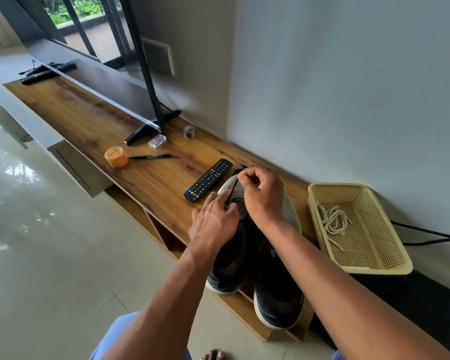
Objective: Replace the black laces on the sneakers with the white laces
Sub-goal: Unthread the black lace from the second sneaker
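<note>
Two dark sneakers with grey toes and white soles stand side by side on the wooden TV bench, heels toward me: the left sneaker (227, 271) and the right sneaker (278, 294). My right hand (264, 196) pinches a black lace (233, 188) and holds it taut above the left sneaker's toe end. My left hand (215, 222) rests on that sneaker, fingers pressing near the eyelets. The white laces (333, 220) lie loose in a cream basket (390, 261) to the right.
A black remote (208, 180) lies just left of the sneakers. Farther left are a black marker (151, 157), an orange round tin (116, 157), a clear small box (157, 140) and the TV stand foot (151, 126). Black cables (426, 233) run behind the basket.
</note>
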The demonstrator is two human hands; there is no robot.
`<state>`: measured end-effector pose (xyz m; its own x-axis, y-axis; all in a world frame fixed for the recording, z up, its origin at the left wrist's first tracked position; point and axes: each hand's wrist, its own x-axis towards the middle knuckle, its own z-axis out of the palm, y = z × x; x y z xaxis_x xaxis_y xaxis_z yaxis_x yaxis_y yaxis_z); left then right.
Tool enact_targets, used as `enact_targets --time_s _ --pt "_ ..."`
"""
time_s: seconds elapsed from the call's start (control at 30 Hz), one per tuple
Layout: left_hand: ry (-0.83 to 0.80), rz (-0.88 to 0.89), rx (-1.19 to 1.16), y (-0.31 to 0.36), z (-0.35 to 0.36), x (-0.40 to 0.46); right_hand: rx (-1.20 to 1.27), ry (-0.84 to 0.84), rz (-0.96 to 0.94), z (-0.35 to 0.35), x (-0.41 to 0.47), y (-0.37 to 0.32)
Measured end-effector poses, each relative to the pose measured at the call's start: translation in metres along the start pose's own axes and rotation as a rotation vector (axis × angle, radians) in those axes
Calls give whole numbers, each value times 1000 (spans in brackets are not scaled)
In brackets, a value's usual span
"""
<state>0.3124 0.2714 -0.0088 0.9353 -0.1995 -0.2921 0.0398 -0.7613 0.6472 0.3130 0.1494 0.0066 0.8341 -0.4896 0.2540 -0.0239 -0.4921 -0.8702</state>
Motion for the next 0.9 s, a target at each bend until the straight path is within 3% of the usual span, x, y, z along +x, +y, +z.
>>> enact_targets --time_s 0.13,0.23,0.4,0.57,0.73,0.9 --pt "-19 19 29 4 -8 -8 -24 -92 79 -8 5 0" --pt "79 68 24 6 -19 -21 -125 -179 101 -13 8 6" --pt "162 77 47 6 -30 -30 -232 -307 59 -20 8 3" --pt "211 116 100 4 -34 -30 -364 -368 -102 -25 2 -4" --pt "256 97 95 2 -35 -29 -643 -625 -97 -30 -8 -15" --pt "285 96 68 5 -34 -32 -641 -591 -46 -32 -14 -19"
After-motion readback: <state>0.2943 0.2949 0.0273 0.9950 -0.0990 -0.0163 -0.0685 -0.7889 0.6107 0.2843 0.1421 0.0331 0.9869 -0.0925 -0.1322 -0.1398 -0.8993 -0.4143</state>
